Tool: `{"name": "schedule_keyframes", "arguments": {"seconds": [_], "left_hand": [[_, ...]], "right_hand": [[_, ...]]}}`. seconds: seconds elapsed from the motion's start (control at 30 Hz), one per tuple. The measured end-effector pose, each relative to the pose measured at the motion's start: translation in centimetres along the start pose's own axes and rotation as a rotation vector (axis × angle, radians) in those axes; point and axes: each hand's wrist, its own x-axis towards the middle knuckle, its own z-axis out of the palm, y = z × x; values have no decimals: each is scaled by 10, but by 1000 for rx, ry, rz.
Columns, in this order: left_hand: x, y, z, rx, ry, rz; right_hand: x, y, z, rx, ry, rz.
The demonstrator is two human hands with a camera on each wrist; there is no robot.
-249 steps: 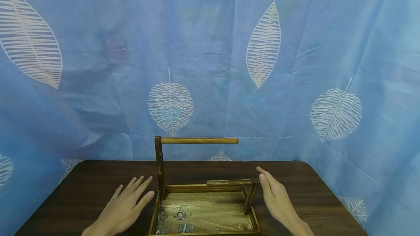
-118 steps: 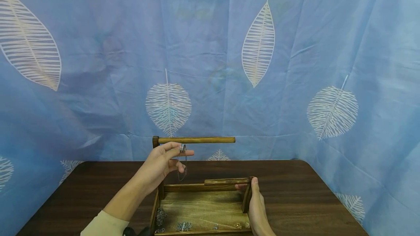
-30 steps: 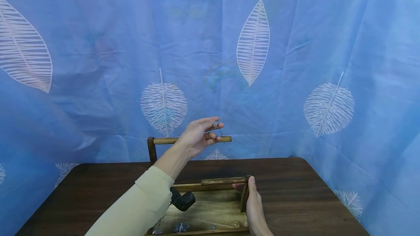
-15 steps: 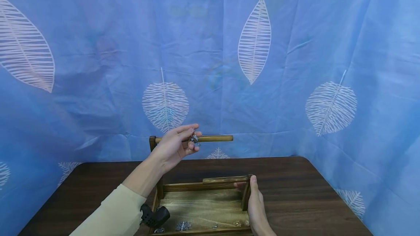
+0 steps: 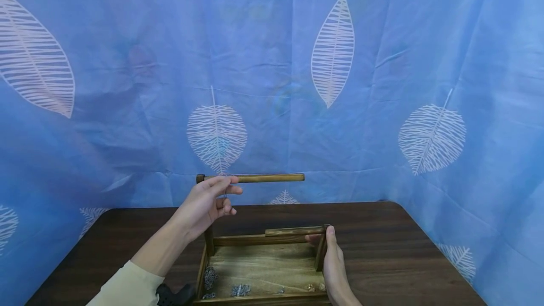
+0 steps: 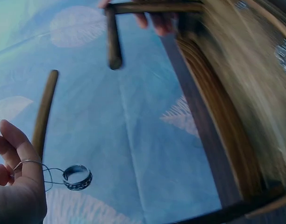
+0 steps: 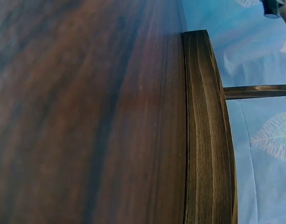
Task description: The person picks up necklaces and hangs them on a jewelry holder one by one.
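Note:
In the head view my left hand (image 5: 201, 209) is at the left end of the upper bar (image 5: 272, 178) of a wooden jewellery stand. Its thumb and index finger pinch a necklace, a thin chain or cord. A patterned ring (image 6: 77, 178) hangs from it in the left wrist view, beside the bar; whether the loop goes round the bar I cannot tell. My right hand (image 5: 335, 266) grips the short upright (image 5: 321, 251) on the stand's right side, thumb in front and fingertips behind. That hand is out of sight in the right wrist view, where a wooden upright (image 7: 206, 130) shows.
A lower bar (image 5: 293, 231) juts left from the short upright. In the stand's tray (image 5: 263, 266) lie silvery chain heaps (image 5: 241, 290) and small gold-coloured pieces (image 5: 310, 287) along the near side. Underneath is a dark wooden table (image 5: 382, 249), with a blue leaf-print cloth (image 5: 272, 60) behind.
My left hand went from beside the tall upright to the upper bar's right end, then moved back left and lower along the bar with the necklace. My right hand keeps its grip.

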Motion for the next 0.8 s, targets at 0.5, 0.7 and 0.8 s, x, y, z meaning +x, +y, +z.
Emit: {"name": "schedule_keyframes", "arguments": {"seconds": [0.5, 0.7, 0.8], "left_hand": [[-12, -19, -10, 283, 129, 98], [-15, -19, -11, 459, 177, 161], [-17, -22, -12, 631, 211, 224]], "right_hand": [[1, 1, 0, 1, 4, -8], [1, 1, 1, -1, 20, -8], [1, 0, 1, -6, 21, -11]]}}
